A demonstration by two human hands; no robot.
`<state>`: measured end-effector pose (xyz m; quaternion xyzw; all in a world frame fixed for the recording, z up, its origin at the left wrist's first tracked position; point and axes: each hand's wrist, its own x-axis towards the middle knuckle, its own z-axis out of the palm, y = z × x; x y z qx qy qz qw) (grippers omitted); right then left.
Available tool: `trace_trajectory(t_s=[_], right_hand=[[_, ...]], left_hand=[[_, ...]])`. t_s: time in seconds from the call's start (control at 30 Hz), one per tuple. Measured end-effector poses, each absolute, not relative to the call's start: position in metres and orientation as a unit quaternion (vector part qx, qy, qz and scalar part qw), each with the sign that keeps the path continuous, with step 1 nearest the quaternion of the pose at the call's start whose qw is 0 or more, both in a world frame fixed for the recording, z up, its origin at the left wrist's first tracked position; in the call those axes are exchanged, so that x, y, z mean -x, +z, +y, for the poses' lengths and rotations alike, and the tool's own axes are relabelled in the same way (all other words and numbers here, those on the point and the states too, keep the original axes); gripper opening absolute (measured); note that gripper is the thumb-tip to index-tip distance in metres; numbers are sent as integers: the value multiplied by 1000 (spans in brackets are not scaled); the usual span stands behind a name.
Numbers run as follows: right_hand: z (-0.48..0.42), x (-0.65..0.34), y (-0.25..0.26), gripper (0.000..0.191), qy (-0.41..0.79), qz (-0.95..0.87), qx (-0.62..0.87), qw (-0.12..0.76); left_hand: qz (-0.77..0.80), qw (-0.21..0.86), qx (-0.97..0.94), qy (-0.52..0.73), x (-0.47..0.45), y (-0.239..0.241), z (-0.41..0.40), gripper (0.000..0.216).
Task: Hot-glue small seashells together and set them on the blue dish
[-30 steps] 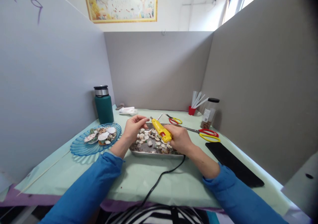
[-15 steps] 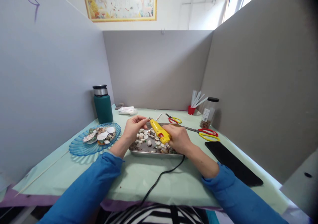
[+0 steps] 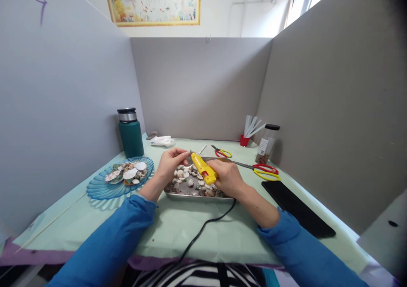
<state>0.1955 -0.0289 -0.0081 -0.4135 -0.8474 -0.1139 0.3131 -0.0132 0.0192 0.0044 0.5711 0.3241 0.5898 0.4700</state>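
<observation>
My right hand (image 3: 227, 176) is wrapped round the handle of a yellow glue gun (image 3: 202, 168), whose nozzle points up and to the left. Close by that nozzle, the fingertips of my left hand (image 3: 171, 164) are pinched together; whatever they hold is too small to make out. Both hands are over a metal tray (image 3: 197, 198) of white and brown seashells (image 3: 190, 182). From the gun's side a black cord (image 3: 206, 223) runs down over the table's front edge. To the left, a blue scalloped plate (image 3: 98, 188) bears a cluster of shells (image 3: 130, 174).
A green bottle (image 3: 131, 138) stands behind the plate. Scissors with red and yellow handles (image 3: 266, 171), a smaller pair (image 3: 223, 153), a black phone-like slab (image 3: 297, 208), a jar (image 3: 267, 145) and a red cup of glue sticks (image 3: 244, 141) lie or stand to the right. Grey partitions (image 3: 202, 87) enclose the table.
The whole view has shifted very slightly. Both hands and the glue gun keep nearly the same positions, with the nozzle still by my left fingertips.
</observation>
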Motion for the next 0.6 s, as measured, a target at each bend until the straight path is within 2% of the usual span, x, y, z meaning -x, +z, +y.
trace_trajectory(t_s=[0.6], right_hand=[[-27, -202, 2, 26, -111, -844, 445, 280]], left_hand=[[342, 476, -560, 585, 15, 3, 21, 27]])
